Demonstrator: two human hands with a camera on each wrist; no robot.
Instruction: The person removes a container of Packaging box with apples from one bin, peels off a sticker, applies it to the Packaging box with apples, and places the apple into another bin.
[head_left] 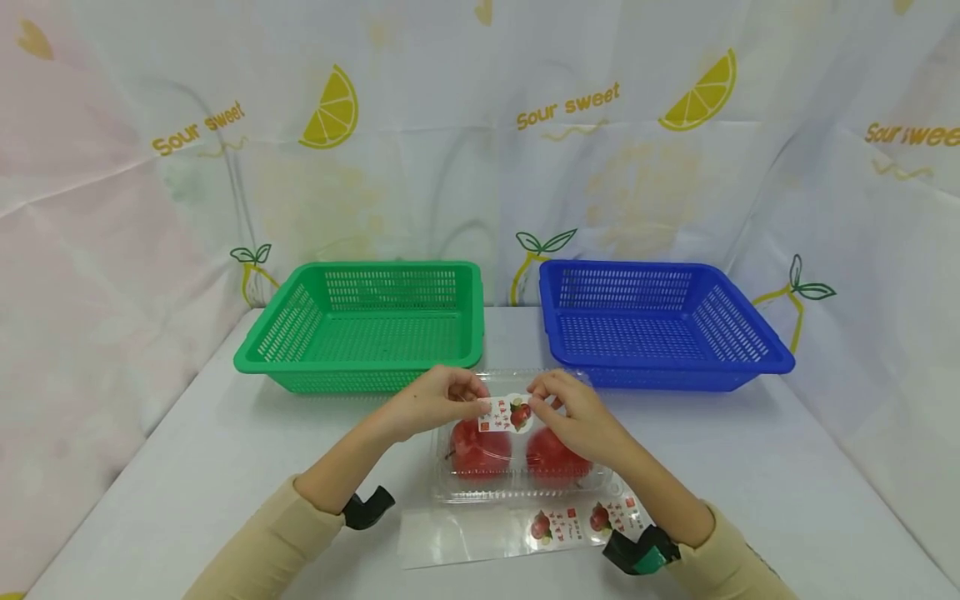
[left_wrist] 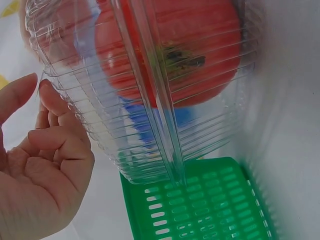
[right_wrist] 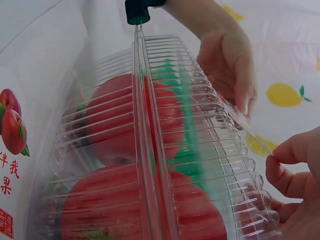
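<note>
A white sticker [head_left: 495, 416] with red writing and an apple picture is stretched between both hands above a clear plastic clamshell box [head_left: 517, 493]. My left hand [head_left: 426, 406] pinches its left end between thumb and forefinger. At its right end, my right hand [head_left: 583, 419] pinches the edge; the right wrist view shows the thin sticker edge between thumb and finger of the right hand [right_wrist: 300, 175]. Inside the closed box lie red apples [head_left: 480, 452], two of them visible through the lid. Whether the sticker touches the lid I cannot tell.
A sticker sheet [head_left: 442, 537] with several apple labels lies on the white table [head_left: 187, 483], partly under the box's near edge. Behind the box stand a green basket [head_left: 360, 367] on the left and a blue basket [head_left: 667, 367] on the right. A printed cloth hangs behind them.
</note>
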